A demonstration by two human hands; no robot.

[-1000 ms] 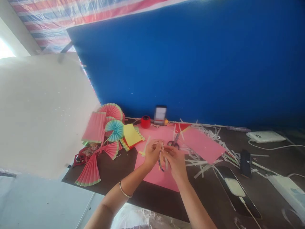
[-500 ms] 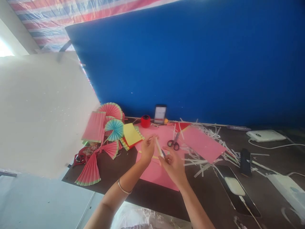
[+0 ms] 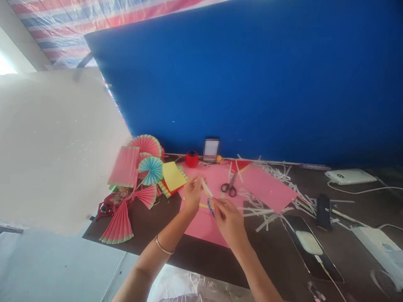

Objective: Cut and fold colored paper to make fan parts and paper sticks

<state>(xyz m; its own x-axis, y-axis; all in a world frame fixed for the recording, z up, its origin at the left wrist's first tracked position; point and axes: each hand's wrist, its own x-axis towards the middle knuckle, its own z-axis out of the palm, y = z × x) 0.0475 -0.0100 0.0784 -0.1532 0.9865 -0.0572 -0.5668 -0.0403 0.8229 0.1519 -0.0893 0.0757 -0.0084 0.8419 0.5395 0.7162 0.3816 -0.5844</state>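
My left hand (image 3: 191,193) pinches the upper end of a thin pale paper strip (image 3: 206,188) above a pink paper sheet (image 3: 204,220). My right hand (image 3: 229,218) is closed on the strip's lower end together with a small blue-edged tape roll (image 3: 210,207). A thin bangle sits on my left wrist. Small scissors (image 3: 229,187) lie shut on the pink paper just beyond my right hand.
Folded paper fans (image 3: 141,176) and a yellow sheet (image 3: 174,176) lie at the left. A red tape roll (image 3: 192,159) stands by the blue board. White paper strips (image 3: 277,197), a second pink sheet (image 3: 267,188), a phone (image 3: 311,247), a white device (image 3: 350,176) and cables lie to the right.
My hands drew apart, stretching the strip out between them, then shifted slightly. The left hand rose toward the back; the right hand dropped nearer to me.
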